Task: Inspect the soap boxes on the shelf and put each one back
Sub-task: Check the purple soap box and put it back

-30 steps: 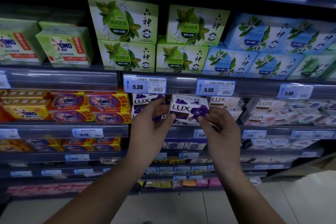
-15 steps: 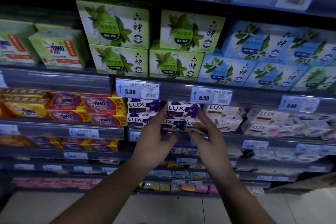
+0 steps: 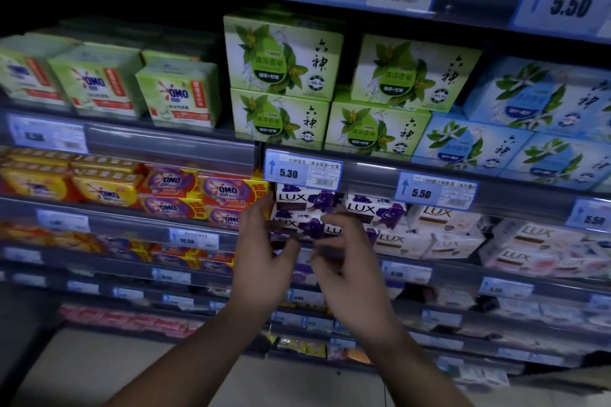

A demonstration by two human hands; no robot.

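Purple LUX soap boxes stand stacked on the middle shelf (image 3: 463, 269): an upper left box (image 3: 297, 200), a lower left box (image 3: 309, 227) and another upper box (image 3: 373, 210) to the right. My left hand (image 3: 261, 261) is raised at the stack's left edge, fingertips touching the upper left box, fingers apart. My right hand (image 3: 347, 268) is beside it, its fingers lying over the lower left box and partly hiding it. Neither hand holds a box clear of the shelf.
White LUX boxes (image 3: 446, 220) continue to the right. Purple and yellow OMO bars (image 3: 224, 192) sit to the left. Green boxes (image 3: 281, 56) and blue boxes (image 3: 476, 142) fill the shelf above, behind a rail with a 5.30 price tag (image 3: 302, 170). Lower shelves and pale floor (image 3: 132, 367) lie below.
The purple LUX box held in both hands a second ago now rests on the shelf. Both hands have let go and shifted left to the neighbouring stack. The view moved closer.
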